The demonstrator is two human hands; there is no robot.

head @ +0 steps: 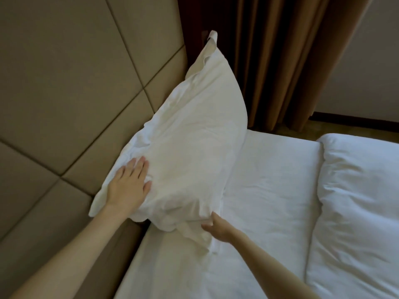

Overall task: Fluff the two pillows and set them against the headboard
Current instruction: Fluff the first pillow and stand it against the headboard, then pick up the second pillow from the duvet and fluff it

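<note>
One white pillow (190, 134) leans tilted against the beige padded headboard (64, 93), its far corner sticking up near the curtain. My left hand (129, 186) lies flat on the pillow's near upper edge, fingers spread, next to the headboard. My right hand (218, 228) grips the pillow's lower near corner from below, fingers partly hidden under the fabric. Only this one pillow is in view.
A white sheet (269, 190) covers the mattress. A folded-back white duvet (356, 201) lies on the right. Brown curtains (280, 61) hang beyond the bed's far side, with a pale wall (367, 72) and floor strip behind.
</note>
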